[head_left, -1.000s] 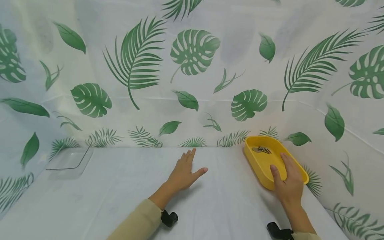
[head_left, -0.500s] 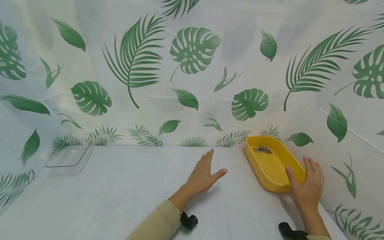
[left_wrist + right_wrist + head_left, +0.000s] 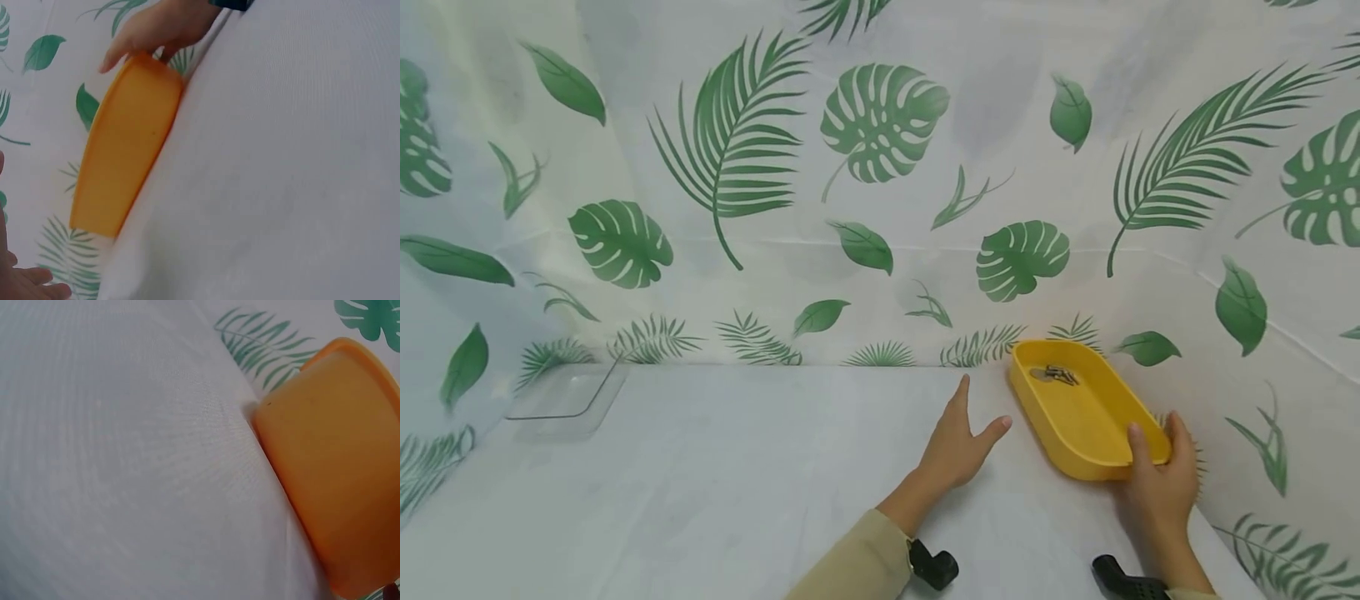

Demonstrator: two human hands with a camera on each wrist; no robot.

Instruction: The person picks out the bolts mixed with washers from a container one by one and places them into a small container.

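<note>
A yellow oblong tray (image 3: 1090, 429) sits at the right of the white-covered table, slanting toward the near right. Small silvery metal pieces (image 3: 1060, 375) lie at its far end, too small to make out in kind. My right hand (image 3: 1167, 490) grips the near right corner, thumb over the rim and fingers along the outer side. In the left wrist view, that hand (image 3: 165, 25) shows at one end of the tray (image 3: 125, 147). My left hand (image 3: 958, 446) is held left of the tray, apart from it, thumb spread and fingers straight. The right wrist view shows the tray's outer wall (image 3: 337, 469).
A clear plastic box (image 3: 568, 404) stands at the table's far left corner. Behind and beside the table hangs a white cloth (image 3: 970, 275) printed with green leaves. The tray stands close to the cloth on the right.
My left hand has moved right, toward the tray. My right hand has gone from over the tray, out past its right side, and back in to grip the near right corner.
</note>
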